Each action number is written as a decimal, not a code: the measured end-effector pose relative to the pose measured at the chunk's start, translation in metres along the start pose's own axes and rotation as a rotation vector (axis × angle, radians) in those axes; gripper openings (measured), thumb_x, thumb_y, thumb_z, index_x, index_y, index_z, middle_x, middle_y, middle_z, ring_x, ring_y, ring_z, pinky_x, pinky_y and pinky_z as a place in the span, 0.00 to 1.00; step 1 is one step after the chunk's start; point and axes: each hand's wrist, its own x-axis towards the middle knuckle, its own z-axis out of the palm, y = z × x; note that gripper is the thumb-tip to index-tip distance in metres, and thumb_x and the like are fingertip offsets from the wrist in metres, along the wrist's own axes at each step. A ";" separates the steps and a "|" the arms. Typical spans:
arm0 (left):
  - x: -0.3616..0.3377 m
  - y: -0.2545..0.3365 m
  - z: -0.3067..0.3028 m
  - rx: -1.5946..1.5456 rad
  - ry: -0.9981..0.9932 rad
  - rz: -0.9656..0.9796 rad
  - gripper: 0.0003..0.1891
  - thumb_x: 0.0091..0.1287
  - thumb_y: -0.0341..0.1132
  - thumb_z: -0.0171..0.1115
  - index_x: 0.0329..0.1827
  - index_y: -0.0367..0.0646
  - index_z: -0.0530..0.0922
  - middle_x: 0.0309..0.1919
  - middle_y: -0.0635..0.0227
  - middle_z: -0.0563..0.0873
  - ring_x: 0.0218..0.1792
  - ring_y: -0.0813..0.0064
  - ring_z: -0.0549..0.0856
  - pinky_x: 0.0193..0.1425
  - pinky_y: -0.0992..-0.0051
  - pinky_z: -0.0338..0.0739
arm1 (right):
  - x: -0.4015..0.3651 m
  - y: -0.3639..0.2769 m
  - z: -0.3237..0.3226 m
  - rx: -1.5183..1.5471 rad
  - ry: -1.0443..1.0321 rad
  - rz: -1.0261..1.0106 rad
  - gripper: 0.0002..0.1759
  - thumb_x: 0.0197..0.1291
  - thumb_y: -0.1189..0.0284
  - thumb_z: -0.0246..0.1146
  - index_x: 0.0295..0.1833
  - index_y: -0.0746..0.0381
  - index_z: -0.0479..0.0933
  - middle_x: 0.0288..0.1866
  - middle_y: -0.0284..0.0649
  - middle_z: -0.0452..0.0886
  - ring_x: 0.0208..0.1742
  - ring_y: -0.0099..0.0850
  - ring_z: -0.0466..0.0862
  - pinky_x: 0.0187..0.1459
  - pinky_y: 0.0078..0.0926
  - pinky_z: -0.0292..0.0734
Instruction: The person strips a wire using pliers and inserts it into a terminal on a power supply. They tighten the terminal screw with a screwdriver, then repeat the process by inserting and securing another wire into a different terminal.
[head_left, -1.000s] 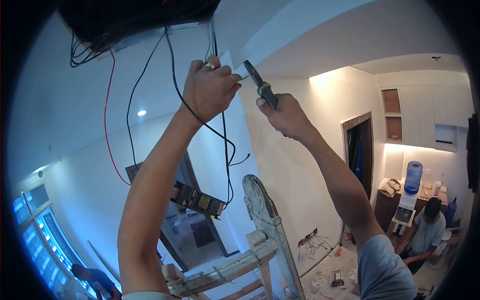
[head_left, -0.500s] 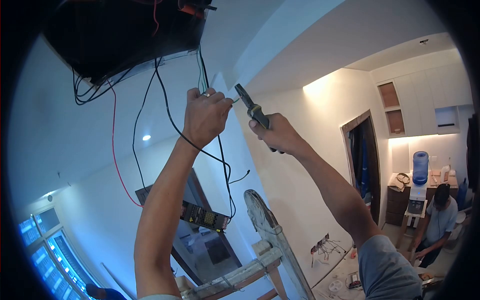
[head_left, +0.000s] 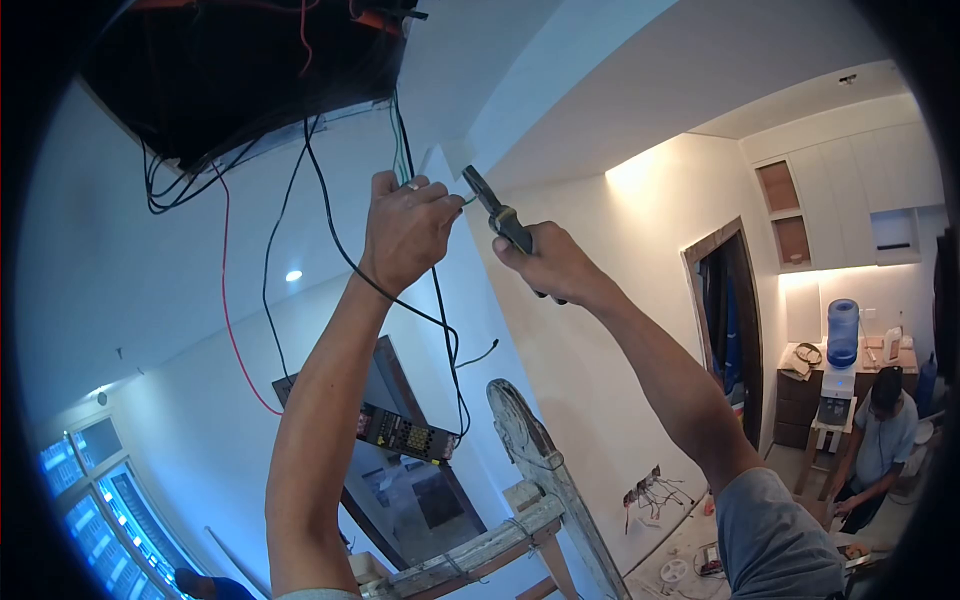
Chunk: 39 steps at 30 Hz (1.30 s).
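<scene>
Several wires (head_left: 397, 140) in left hand (head_left: 405, 235), pliers (head_left: 489, 206) in right hand (head_left: 552, 266) (driver (head_left: 405, 435) label blurred).

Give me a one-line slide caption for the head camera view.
Left hand grips ceiling wires while right hand holds pliers up to them.

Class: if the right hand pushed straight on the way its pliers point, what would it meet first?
Probably the thin wire end pinched by the left hand, right at the tip of the pliers the right hand grips; depth is unclear.
</scene>
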 end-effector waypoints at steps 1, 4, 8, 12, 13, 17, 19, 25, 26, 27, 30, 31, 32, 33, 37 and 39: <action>0.000 -0.001 0.001 0.007 -0.007 0.005 0.02 0.61 0.31 0.70 0.36 0.48 0.88 0.25 0.75 0.84 0.31 0.75 0.80 0.50 0.65 0.62 | 0.000 0.000 0.001 -0.001 -0.002 0.002 0.30 0.71 0.51 0.58 0.29 0.69 0.73 0.18 0.38 0.72 0.16 0.29 0.74 0.18 0.34 0.71; -0.001 -0.002 0.002 0.006 -0.011 0.005 0.02 0.61 0.31 0.70 0.36 0.48 0.88 0.26 0.75 0.85 0.31 0.75 0.80 0.50 0.64 0.62 | 0.002 0.002 0.003 -0.005 0.002 0.013 0.29 0.71 0.51 0.58 0.29 0.68 0.73 0.18 0.38 0.72 0.16 0.29 0.75 0.18 0.33 0.72; -0.003 -0.004 0.004 0.007 -0.033 -0.005 0.02 0.61 0.31 0.70 0.36 0.48 0.88 0.26 0.75 0.85 0.30 0.75 0.80 0.51 0.64 0.63 | 0.007 0.007 0.005 0.014 0.002 -0.025 0.29 0.72 0.52 0.58 0.28 0.68 0.72 0.17 0.37 0.72 0.16 0.29 0.75 0.18 0.32 0.72; -0.005 -0.004 0.004 0.020 -0.015 -0.009 0.04 0.62 0.31 0.66 0.31 0.50 0.87 0.24 0.76 0.84 0.34 0.75 0.82 0.51 0.63 0.65 | 0.010 0.009 0.007 0.000 0.003 -0.005 0.28 0.72 0.53 0.58 0.29 0.68 0.73 0.17 0.38 0.72 0.16 0.29 0.75 0.18 0.33 0.73; -0.005 -0.004 0.003 0.019 -0.026 -0.006 0.02 0.62 0.31 0.68 0.33 0.49 0.88 0.25 0.76 0.85 0.32 0.75 0.81 0.51 0.64 0.64 | 0.010 0.009 0.007 -0.001 0.002 -0.004 0.28 0.72 0.53 0.58 0.29 0.68 0.73 0.17 0.38 0.72 0.16 0.29 0.75 0.18 0.33 0.73; -0.006 -0.005 0.004 0.018 -0.040 -0.007 0.02 0.62 0.31 0.70 0.35 0.48 0.88 0.26 0.75 0.85 0.31 0.75 0.80 0.51 0.64 0.63 | 0.010 0.009 0.008 -0.018 0.016 -0.034 0.28 0.72 0.54 0.58 0.29 0.68 0.73 0.17 0.38 0.73 0.17 0.30 0.76 0.21 0.35 0.73; -0.006 -0.005 0.005 0.015 -0.046 -0.011 0.02 0.62 0.31 0.70 0.35 0.48 0.88 0.26 0.74 0.85 0.31 0.74 0.80 0.51 0.64 0.63 | 0.009 0.008 0.008 -0.023 0.012 -0.021 0.28 0.71 0.54 0.58 0.29 0.68 0.73 0.17 0.39 0.73 0.17 0.31 0.76 0.22 0.35 0.73; -0.006 -0.005 0.006 0.002 -0.061 -0.018 0.02 0.62 0.31 0.69 0.35 0.47 0.88 0.26 0.74 0.86 0.32 0.74 0.81 0.51 0.64 0.63 | 0.006 0.005 0.006 -0.054 0.011 -0.004 0.27 0.71 0.54 0.58 0.31 0.70 0.75 0.20 0.43 0.76 0.20 0.34 0.78 0.27 0.38 0.75; -0.006 -0.004 0.006 0.005 -0.064 -0.015 0.02 0.62 0.31 0.69 0.35 0.47 0.88 0.27 0.73 0.86 0.32 0.74 0.81 0.51 0.64 0.63 | 0.005 0.005 0.006 -0.072 0.023 -0.023 0.27 0.71 0.55 0.58 0.32 0.71 0.76 0.21 0.44 0.77 0.22 0.35 0.79 0.29 0.39 0.76; -0.006 -0.004 0.006 0.005 -0.064 -0.016 0.02 0.62 0.31 0.69 0.35 0.47 0.88 0.27 0.73 0.86 0.32 0.74 0.81 0.51 0.64 0.63 | 0.005 0.005 0.005 -0.091 0.034 -0.041 0.27 0.71 0.55 0.58 0.34 0.71 0.77 0.22 0.46 0.78 0.24 0.37 0.80 0.32 0.40 0.77; -0.004 -0.004 0.006 -0.007 -0.056 -0.015 0.02 0.62 0.31 0.70 0.35 0.47 0.88 0.26 0.73 0.86 0.32 0.74 0.81 0.51 0.64 0.63 | 0.002 0.000 0.003 -0.096 0.013 0.007 0.26 0.71 0.56 0.58 0.35 0.72 0.78 0.25 0.49 0.79 0.28 0.41 0.82 0.38 0.42 0.78; -0.004 -0.004 0.007 -0.014 -0.053 -0.012 0.02 0.62 0.31 0.69 0.35 0.47 0.88 0.26 0.73 0.86 0.32 0.74 0.81 0.51 0.63 0.63 | 0.003 0.001 0.003 -0.096 0.013 0.007 0.26 0.71 0.56 0.58 0.35 0.72 0.78 0.25 0.49 0.79 0.28 0.41 0.82 0.38 0.42 0.78; -0.004 -0.004 0.007 -0.021 -0.050 -0.010 0.02 0.62 0.31 0.69 0.35 0.47 0.88 0.26 0.73 0.85 0.32 0.74 0.81 0.51 0.63 0.63 | 0.003 0.002 0.002 -0.105 0.029 -0.017 0.25 0.71 0.56 0.58 0.36 0.72 0.78 0.26 0.50 0.80 0.30 0.42 0.82 0.39 0.43 0.78; -0.003 -0.004 0.006 -0.021 -0.050 -0.011 0.02 0.62 0.31 0.69 0.35 0.47 0.88 0.26 0.73 0.85 0.32 0.74 0.81 0.51 0.63 0.63 | 0.003 0.004 0.002 -0.112 0.045 -0.040 0.25 0.71 0.56 0.58 0.36 0.72 0.79 0.27 0.52 0.81 0.31 0.44 0.83 0.41 0.44 0.78; -0.002 -0.003 0.005 0.000 -0.064 -0.008 0.02 0.62 0.30 0.68 0.35 0.47 0.88 0.26 0.73 0.85 0.33 0.73 0.81 0.51 0.62 0.63 | 0.007 0.007 0.003 -0.136 0.059 -0.066 0.25 0.71 0.57 0.58 0.37 0.72 0.79 0.28 0.53 0.81 0.34 0.47 0.84 0.44 0.46 0.78; -0.001 -0.002 0.005 0.010 -0.079 -0.010 0.02 0.62 0.30 0.68 0.35 0.47 0.88 0.27 0.72 0.85 0.33 0.72 0.81 0.51 0.62 0.63 | 0.008 0.010 0.004 -0.136 0.098 -0.074 0.26 0.68 0.55 0.61 0.37 0.74 0.79 0.30 0.55 0.83 0.36 0.50 0.85 0.45 0.44 0.79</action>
